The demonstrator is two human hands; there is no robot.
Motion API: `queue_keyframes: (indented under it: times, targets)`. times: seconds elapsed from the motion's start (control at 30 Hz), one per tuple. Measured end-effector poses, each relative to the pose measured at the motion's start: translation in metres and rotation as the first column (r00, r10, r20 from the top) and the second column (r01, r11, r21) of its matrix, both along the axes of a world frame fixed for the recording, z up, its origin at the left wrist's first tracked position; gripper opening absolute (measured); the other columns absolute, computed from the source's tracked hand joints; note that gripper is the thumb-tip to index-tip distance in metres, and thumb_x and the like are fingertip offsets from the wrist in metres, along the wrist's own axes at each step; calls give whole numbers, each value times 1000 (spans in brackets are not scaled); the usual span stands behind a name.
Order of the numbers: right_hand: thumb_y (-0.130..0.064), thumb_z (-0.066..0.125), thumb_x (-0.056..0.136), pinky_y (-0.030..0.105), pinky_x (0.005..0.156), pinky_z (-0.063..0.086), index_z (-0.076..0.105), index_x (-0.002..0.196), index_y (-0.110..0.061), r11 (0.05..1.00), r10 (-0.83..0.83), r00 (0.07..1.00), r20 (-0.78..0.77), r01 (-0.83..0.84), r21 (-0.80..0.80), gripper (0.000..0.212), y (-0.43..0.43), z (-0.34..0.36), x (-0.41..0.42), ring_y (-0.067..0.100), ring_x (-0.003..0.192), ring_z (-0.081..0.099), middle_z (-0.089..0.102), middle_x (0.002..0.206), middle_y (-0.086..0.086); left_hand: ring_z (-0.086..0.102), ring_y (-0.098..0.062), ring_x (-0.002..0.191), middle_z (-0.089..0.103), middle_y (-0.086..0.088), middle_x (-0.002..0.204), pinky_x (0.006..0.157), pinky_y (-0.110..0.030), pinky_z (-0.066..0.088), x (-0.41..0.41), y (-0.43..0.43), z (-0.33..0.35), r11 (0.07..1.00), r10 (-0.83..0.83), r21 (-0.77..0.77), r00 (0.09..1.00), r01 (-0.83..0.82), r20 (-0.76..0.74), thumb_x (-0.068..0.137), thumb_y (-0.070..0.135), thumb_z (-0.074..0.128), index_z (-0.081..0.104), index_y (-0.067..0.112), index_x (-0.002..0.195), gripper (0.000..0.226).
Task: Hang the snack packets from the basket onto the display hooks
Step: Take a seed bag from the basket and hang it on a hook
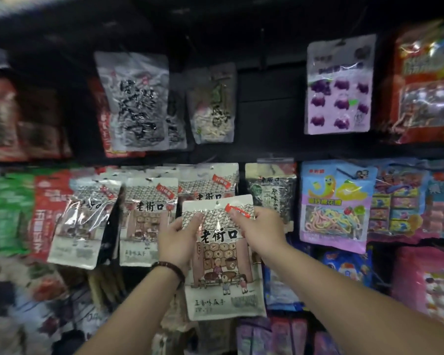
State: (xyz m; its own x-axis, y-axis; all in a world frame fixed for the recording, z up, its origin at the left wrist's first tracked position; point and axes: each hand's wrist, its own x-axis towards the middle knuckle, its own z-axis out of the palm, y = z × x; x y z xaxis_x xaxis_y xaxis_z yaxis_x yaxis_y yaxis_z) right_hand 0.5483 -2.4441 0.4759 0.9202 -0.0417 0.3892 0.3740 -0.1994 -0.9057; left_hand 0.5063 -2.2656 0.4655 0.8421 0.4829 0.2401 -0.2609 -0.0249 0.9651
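Note:
A cream snack packet (222,267) with a drawn house front and a red corner tag is held upright before the display wall. My left hand (178,238) pinches its upper left edge. My right hand (260,230) pinches its upper right corner by the red tag. A small hang hole shows at the packet's top centre. Right behind it, several matching packets (149,216) hang in a row on hooks. The basket is out of view.
A grey packet (136,101), a dark green one (213,103) and a lilac one (340,85) hang on the upper row. A bare hook (262,46) sticks out above a dark gap. Colourful candy packets (335,203) fill the right side.

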Motion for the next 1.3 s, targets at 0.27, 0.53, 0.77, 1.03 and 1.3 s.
queue_keyframes:
  times: [0.27,0.53,0.77,1.03,1.3]
  targets:
    - [-60,77,88,38,60,37,63,85,5,997,-47,998,32,49,-63,67,47,29,66,20,59,50,73,87,29,70,-32,123,74,-12,134,109,-57,54,54,42,24,993,116,18,993,-117,32,72,76,79,48,13,157,111]
    - [-87,61,67,37,54,40,68,85,2,994,-36,982,188,54,-92,92,52,43,87,24,54,53,71,78,27,64,-12,61,76,0,73,66,-29,50,70,53,43,967,218,129,976,-218,12,90,62,75,50,11,156,88]
    - [-64,81,84,39,57,38,43,62,-20,992,-51,986,158,68,-106,63,54,48,91,41,61,68,48,57,11,58,-8,56,72,4,68,70,-31,52,80,60,45,950,244,207,969,-232,-33,91,65,72,56,9,151,84]
    - [-61,78,88,39,59,37,41,65,-19,979,-76,990,116,96,-182,61,58,41,96,40,77,79,44,61,3,63,-13,64,77,-2,79,92,-42,59,92,68,37,899,306,342,951,-273,-46,93,68,66,58,7,148,83]
    - [-62,75,88,42,59,40,47,67,-19,989,-70,991,110,83,-122,56,61,52,97,44,77,77,49,64,6,72,-49,107,76,-4,76,107,-72,48,106,71,40,913,315,280,949,-295,-26,64,89,63,65,1,124,106]
